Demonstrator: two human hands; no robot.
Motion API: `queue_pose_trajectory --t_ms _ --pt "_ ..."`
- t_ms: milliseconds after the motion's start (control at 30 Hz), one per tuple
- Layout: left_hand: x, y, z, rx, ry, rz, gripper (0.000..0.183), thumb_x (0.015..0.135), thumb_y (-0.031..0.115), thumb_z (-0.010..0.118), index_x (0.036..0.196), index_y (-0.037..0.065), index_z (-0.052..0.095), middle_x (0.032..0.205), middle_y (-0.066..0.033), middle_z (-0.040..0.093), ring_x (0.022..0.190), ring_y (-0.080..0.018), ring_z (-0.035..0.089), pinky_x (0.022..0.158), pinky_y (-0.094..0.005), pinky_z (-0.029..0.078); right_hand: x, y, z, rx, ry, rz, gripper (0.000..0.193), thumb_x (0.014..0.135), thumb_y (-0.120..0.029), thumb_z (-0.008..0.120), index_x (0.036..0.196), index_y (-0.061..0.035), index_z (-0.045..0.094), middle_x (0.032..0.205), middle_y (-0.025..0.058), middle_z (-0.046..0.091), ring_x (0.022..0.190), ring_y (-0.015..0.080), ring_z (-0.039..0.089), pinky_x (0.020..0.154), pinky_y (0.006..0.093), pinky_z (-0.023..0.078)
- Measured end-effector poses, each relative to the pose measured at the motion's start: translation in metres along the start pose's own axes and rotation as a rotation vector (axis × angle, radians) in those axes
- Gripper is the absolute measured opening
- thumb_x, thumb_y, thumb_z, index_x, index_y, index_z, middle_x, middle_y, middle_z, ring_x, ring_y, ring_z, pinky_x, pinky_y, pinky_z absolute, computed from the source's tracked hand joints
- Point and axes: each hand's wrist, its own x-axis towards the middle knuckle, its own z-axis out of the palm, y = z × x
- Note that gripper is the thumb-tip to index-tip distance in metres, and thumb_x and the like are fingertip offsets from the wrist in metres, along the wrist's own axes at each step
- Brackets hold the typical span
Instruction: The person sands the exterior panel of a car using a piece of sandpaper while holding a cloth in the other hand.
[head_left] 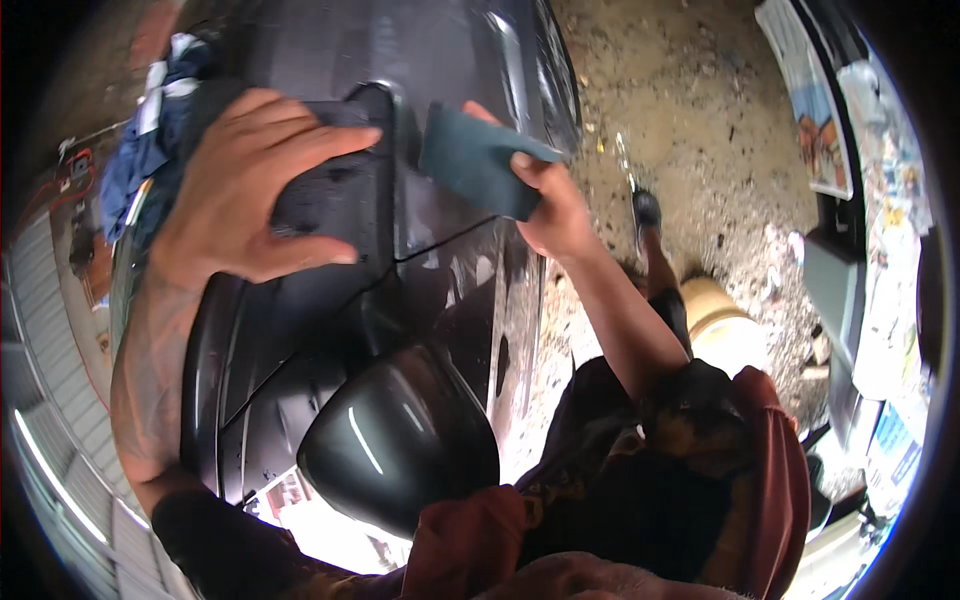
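Head view: one sheet (478,162), dark green-grey, roughly rectangular, thin and flat, with a matte, even face and fairly straight edges; slightly blurred, fine grain not legible. Location: in the right hand (562,212), over the right part of a dark vehicle body (440,60), tilted, its lower right corner toward the wrist. Contact between sheet and bodywork: cannot tell.

Right hand: fingers clamped on the sheet, thumb on the near face, one fingertip showing beyond the upper edge.

Left hand (235,190): holding nothing visible, thumb and forefinger spread wide apart, the other fingers close together; placed over the dark panel left of the sheet, touch uncertain.

Vehicle body: dark, glossy in parts, with droplet-like specks and a narrow seam below the sheet.

Side mirror (400,440): black, rounded, shiny, with a pale streak of reflection; nearer the wearer than both hands.

Bucket (705,305): yellowish, on gravelly ground (690,90) at right.

Cloth (140,165): dark blue, crumpled, beyond the left wrist.
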Motion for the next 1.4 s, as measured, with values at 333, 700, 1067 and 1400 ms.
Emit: queue_pose_trajectory --t_ms 333,700,1067,1400 --pt "-0.017 0.002 0.013 -0.119 0.194 -0.165 0.058 0.083 0.020 0.068 0.137 0.009 0.052 0.076 -0.0053 0.064 0.073 -0.0254 0.059 0.081 -0.0363 0.044 0.024 -0.031 0.043 0.061 -0.117 0.056 0.026 0.095 -0.015 0.066 0.114 0.0034 0.066 0.107 0.0116 0.068 0.093 0.0219 0.068 0.073 0.0339 0.060" --pt "-0.019 -0.002 0.018 -0.110 0.214 -0.175 0.024 0.087 0.012 0.060 0.110 0.008 0.061 0.081 -0.0060 0.065 0.079 -0.0280 0.059 0.084 -0.0399 0.044 0.026 -0.021 0.032 -0.121 -0.016 -0.123 0.017 0.094 -0.011 0.069 0.107 -0.0003 0.071 0.093 0.0051 0.071 0.083 0.0134 0.065 0.072 0.0293 0.052" --pt "-0.013 -0.003 0.015 -0.158 0.252 -0.116 0.022 0.089 0.018 0.062 0.108 0.008 0.062 0.088 -0.0065 0.068 0.082 -0.0279 0.060 0.083 -0.0390 0.044 0.038 -0.020 0.047 -0.055 -0.034 -0.070 0.018 0.093 -0.011 0.069 0.107 0.0004 0.071 0.093 0.0052 0.071 0.079 0.0127 0.063 0.069 0.0296 0.051" --pt "-0.017 -0.006 0.019 -0.182 0.250 -0.052 0.013 0.087 0.015 0.062 0.097 0.006 0.062 0.086 -0.0080 0.067 0.080 -0.0273 0.061 0.082 -0.0387 0.044 0.034 -0.006 0.056 -0.284 0.119 -0.112 0.031 0.091 -0.010 0.072 0.119 0.0008 0.065 0.105 0.0075 0.069 0.093 0.0136 0.064 0.082 0.0294 0.053"
